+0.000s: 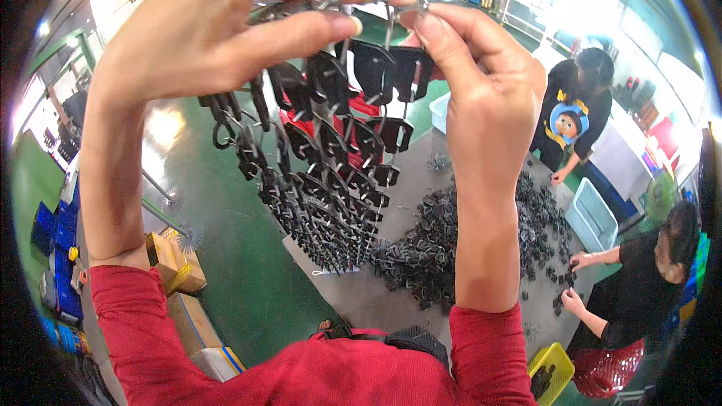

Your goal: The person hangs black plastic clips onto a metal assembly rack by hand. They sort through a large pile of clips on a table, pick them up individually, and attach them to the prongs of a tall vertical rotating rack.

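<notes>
Both my arms are raised, in red sleeves. Between the fingers and thumb of my left hand lies the top of a metal wire hanging rack. My right hand pinches a small metal hook at the right end of that top, its fingertips partly hidden behind the thumb. Below hang many rows of black flat pieces with cut-out slots, linked by wire hooks and narrowing with distance toward the table. A loose pile of similar black pieces lies on the grey table, under my right forearm.
Across the table to the right, one person stands and another handles black pieces. A light blue basket and a yellow basket are by the table's edge. Cardboard boxes stand on the green floor at left.
</notes>
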Motion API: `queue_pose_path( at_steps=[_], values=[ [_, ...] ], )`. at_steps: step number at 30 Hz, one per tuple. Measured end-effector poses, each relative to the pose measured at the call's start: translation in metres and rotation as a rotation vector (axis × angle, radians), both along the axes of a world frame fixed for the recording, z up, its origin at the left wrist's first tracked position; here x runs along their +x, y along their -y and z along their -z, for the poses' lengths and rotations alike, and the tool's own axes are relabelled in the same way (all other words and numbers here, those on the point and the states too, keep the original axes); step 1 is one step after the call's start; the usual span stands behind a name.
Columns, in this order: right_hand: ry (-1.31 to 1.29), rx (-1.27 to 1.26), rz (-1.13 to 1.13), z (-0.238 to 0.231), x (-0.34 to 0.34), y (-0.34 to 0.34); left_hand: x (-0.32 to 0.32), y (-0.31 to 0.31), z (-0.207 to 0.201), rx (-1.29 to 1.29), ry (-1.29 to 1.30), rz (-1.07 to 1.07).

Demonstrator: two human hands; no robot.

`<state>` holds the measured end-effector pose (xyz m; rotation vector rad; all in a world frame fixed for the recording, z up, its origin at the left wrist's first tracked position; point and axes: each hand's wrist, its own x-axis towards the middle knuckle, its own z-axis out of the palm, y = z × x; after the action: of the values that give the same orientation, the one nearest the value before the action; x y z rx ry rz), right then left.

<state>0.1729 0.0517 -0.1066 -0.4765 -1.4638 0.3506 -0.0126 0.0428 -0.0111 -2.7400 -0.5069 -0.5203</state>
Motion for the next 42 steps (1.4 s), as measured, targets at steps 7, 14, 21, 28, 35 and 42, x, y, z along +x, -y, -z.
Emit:
queue_pose_path(
  at_steps=[7,14,21,28,35,42],
  values=[
    [-0.065,0.002,-0.002,0.008,0.007,-0.010,0.016,0.008,0.002,-0.120,0.047,0.002],
    [-0.027,-0.069,0.220,0.017,0.056,-0.010,-0.001,0.016,0.004,0.044,0.029,-0.250],
    [-0.214,-0.420,0.548,0.076,0.197,-0.024,-0.009,0.028,-0.002,0.144,-0.022,-0.519],
    [0.706,-0.815,1.129,0.220,0.300,-0.019,0.012,0.035,-0.008,0.011,0.006,-0.627],
    [0.284,-0.330,0.262,0.080,0.119,-0.043,-0.020,0.018,-0.005,-0.067,-0.017,-0.334],
    [0.161,-0.220,-0.217,-0.013,0.010,-0.016,-0.004,0.014,0.002,-0.029,0.099,-0.158]
  ],
)
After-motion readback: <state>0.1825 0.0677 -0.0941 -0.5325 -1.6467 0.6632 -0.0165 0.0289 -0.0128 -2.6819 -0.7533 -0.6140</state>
